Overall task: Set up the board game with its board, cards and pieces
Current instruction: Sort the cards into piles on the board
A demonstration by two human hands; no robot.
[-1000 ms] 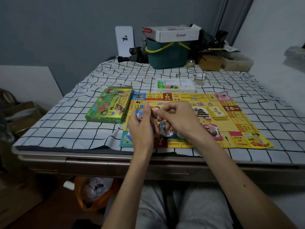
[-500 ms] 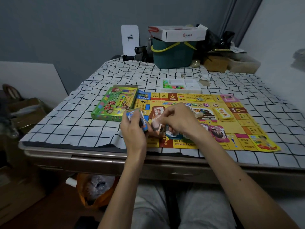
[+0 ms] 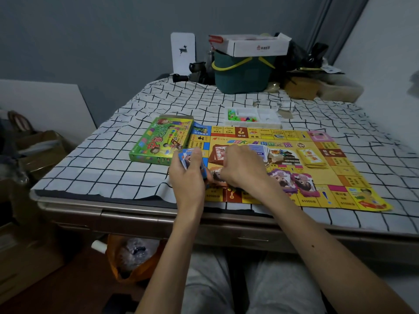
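The yellow paper game board (image 3: 317,168) lies flat on a bench covered with a white cloth with a black grid pattern (image 3: 113,159), its near edge close to the bench's front edge. The left hand (image 3: 188,175) is raised over the board's near-left corner, its grip closed around a small stack of blue-edged picture cards (image 3: 187,158) held upright, the thumb across the top card. The right hand (image 3: 243,168) is just beside it, knuckles up, its fingers curled down onto cards lying on the board; whether they pinch a card cannot be told, as the fingertips are hidden. Behind that hand lie a brown-backed card pile (image 3: 216,154) and a fanned pale blue pile (image 3: 260,150). Farther right a yellow card stack (image 3: 314,157) rests on the board, and two purple-bordered portrait cards (image 3: 292,182) lie side by side near the front edge. The green printed game box (image 3: 161,141) sits just beside the board's left edge. A white plastic tray with small coloured pieces (image 3: 251,116) stands just past the far edge. At the back of the bench is a dark green bucket with a yellow handle (image 3: 242,73), a white cardboard box (image 3: 256,45) resting on top of it.
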